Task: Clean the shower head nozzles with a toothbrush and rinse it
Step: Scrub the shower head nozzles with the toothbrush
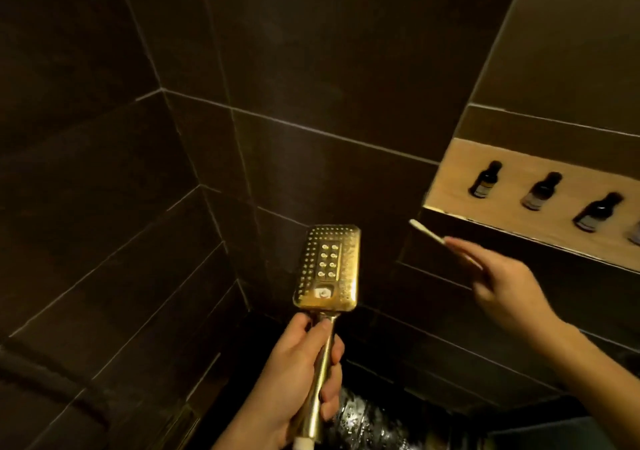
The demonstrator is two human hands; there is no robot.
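A gold rectangular shower head (pixel 327 267) stands upright in the middle of the view, its nozzle face turned toward me. My left hand (pixel 298 370) grips its gold handle from below. My right hand (pixel 502 290) is off to the right, apart from the shower head, and pinches a white toothbrush (pixel 426 231). The brush end points up and left, below the niche's left corner.
Dark tiled walls meet in a corner behind the shower head. A lit wooden niche (pixel 450 189) at the right holds several small dark bottles (pixel 542 190). A wet dark floor (pixel 363 422) glistens below my hands.
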